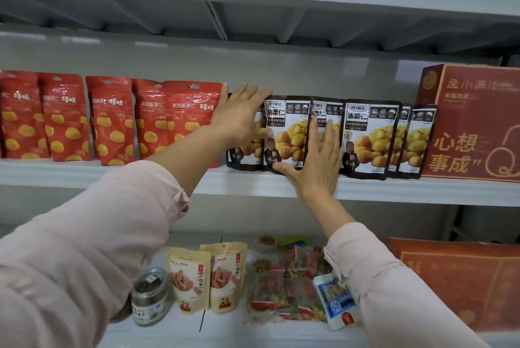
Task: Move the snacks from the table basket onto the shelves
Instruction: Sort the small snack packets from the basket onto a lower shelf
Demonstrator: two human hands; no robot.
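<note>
Two hands: the left hand point(242, 116) and the right hand point(318, 156) both lie flat against the row of black chestnut packets point(368, 136) on the middle shelf point(394, 188).
Left fingers: straight and close together, laid over the tops of the leftmost packets, clamped on nothing.
Right fingers: straight and spread apart, pressed on the packet faces, with the thumb along a packet's bottom edge and nothing gripped.
Task's thing: the black packets stand upright and overlapping on the middle shelf; the basket is not in view.
Step in hand: probably squaring up the row just placed.
Doing it well: push with flat palms, low and high together, so the packets slide back without tipping, then let go gently, one hand at a time.
Edges: the packet feet sit close to the shelf's front lip, so a forward lean could drop one.
Open room: the row is hemmed in by the red chestnut packets point(112, 119) on the left and the red gift box point(475, 122) on the right; there is free space above the tops.
</note>
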